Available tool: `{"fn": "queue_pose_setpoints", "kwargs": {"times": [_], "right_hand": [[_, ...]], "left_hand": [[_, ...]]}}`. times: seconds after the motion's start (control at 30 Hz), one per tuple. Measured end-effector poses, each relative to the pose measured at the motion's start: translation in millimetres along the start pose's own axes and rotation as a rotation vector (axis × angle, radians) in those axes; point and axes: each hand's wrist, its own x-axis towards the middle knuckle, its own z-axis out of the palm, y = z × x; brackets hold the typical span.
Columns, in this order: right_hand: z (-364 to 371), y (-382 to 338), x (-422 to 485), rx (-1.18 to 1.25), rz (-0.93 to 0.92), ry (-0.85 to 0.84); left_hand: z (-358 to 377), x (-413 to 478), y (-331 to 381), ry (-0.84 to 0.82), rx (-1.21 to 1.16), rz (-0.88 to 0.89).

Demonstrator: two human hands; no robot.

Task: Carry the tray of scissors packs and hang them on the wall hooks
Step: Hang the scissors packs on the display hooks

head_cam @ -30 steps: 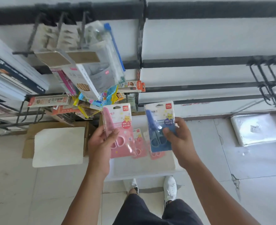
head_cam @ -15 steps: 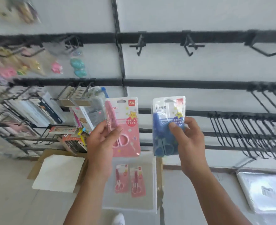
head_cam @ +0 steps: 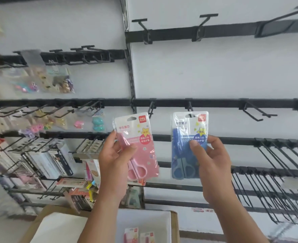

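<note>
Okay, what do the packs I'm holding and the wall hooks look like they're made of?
Pink pack and blue pack: printed card under a clear, shiny plastic cover, judging by the glare and creases. Scissors handles inside look like matte plastic. Wall hooks: thin black rod, likely painted metal wire.

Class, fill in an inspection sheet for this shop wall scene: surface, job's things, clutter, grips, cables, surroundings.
Surface: white wall with black rails.
Job's things: pink scissors pack and blue scissors pack held up just below two bare hooks; tray below with more packs.
Clutter: stocked hooks of small goods at left.
Grips: left hand shut on pink pack; right hand shut on blue pack.
Cables: nothing seen.
Surroundings: empty hook rows at right.
</note>
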Motion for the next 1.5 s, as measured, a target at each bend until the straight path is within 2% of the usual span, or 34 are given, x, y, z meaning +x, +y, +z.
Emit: {"fn": "queue_pose_setpoints", "kwargs": {"times": [0.37,0.7,1.13,1.5], "right_hand": [[56,-50,42,0.006,-0.222,0.099],[63,-77,91,-0.013,-0.273,0.089],[65,-61,116,-0.011,-0.252,0.084],[65,-63,114,0.004,-0.246,0.082]], "left_hand": [[20,87,60,-0.14,0.018,0.095],[69,153,90,-0.207,-0.009,0.157],[70,178,72,-0.127,0.012,0.188],[78,182,64,-0.026,0.211,0.221]]}}
